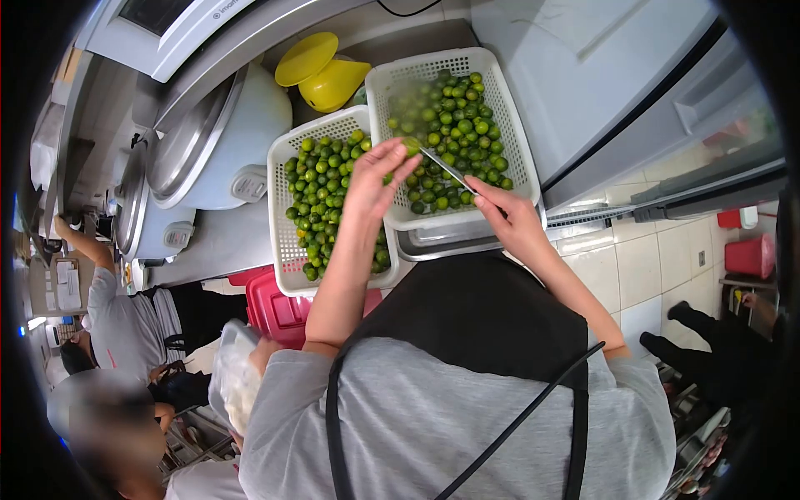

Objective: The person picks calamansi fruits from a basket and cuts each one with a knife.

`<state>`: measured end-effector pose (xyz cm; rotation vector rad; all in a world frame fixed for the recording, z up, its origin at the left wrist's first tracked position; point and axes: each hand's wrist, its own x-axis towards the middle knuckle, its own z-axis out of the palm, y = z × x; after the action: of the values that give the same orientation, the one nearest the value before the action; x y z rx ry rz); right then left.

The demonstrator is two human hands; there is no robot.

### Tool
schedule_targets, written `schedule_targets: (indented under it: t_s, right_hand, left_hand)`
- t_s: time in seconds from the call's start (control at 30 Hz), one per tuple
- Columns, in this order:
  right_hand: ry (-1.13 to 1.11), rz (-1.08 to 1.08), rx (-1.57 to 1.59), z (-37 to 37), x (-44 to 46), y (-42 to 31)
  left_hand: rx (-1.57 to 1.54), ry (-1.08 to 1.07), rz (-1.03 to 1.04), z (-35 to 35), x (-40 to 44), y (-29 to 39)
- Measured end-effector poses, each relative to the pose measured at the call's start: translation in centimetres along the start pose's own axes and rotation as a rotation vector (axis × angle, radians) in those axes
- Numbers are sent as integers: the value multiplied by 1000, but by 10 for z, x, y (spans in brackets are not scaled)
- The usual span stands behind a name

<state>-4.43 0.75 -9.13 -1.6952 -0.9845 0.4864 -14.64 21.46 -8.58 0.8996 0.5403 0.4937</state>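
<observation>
My left hand (377, 177) pinches a small green citrus fruit (411, 146) above the inner edges of two white perforated baskets. A thin metal tool (450, 172), which looks like a knife, is held in my right hand (510, 215), its tip touching or very near that fruit. Below my hands, the right basket (527, 179) holds many green fruits (467, 125), part of them blurred by a hazy patch. The left basket (279, 242) also holds many green fruits (321, 187), and my left forearm crosses over it.
A yellow container (333, 83) stands behind the baskets. Large lidded pots (242, 133) are at left, a grey appliance door (600, 75) at right. A red bin (279, 312) sits below the left basket. Other people (137, 325) are at the left and far right.
</observation>
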Motion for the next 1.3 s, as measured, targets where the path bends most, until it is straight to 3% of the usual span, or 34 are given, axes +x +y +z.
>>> schedule_targets:
  t_s: [0.07, 0.13, 0.2, 0.23, 0.33, 0.4, 0.57, 0.6, 0.67, 0.7, 0.73, 0.8, 0.93, 1.1, 1.27, 1.3]
  right_hand:
    - [-23, 11, -23, -4, -4, 5]
    - [24, 24, 42, -8, -8, 15]
    - [17, 136, 8, -22, -9, 13]
    - [9, 249, -24, -27, -8, 10]
    - [2, 319, -57, -33, -3, 6]
    - [28, 256, -39, -30, -2, 6]
    - [72, 38, 10, -21, -3, 8]
    - [70, 36, 3, -21, -5, 7]
    - [81, 41, -4, -23, -9, 5]
    - [70, 131, 36, -25, -11, 2]
    - [57, 221, 76, -25, -12, 0]
    - [90, 170, 116, -19, -14, 2]
    - [61, 18, 105, -9, -14, 4]
    - [1, 16, 89, -5, -13, 3]
    - [-11, 148, 115, -7, -10, 0]
    - [8, 83, 107, -7, -10, 0]
  left_hand:
    - [88, 49, 100, -18, 2, 19]
    - [410, 112, 179, -49, 3, 43]
    - [1246, 306, 279, -76, 2, 62]
    - [1530, 377, 552, -77, 1, 62]
    - [1500, 211, 589, -48, 14, 35]
    - [1520, 35, 391, -20, 29, 4]
    - [2065, 28, 275, -19, 84, -70]
    - [2065, 22, 281, -16, 82, -66]
    - [1523, -22, 370, -9, 71, -49]
    - [1259, -61, 275, -7, 66, -41]
    - [1262, -68, 273, -1, 56, -33]
    - [454, -120, 37, 10, 33, -22]
    - [219, -116, 78, 18, 12, -23]
    - [179, -77, 171, 18, 6, -20]
    - [131, -79, 131, 16, 3, -14]
    - [105, -83, 119, 16, 2, -13]
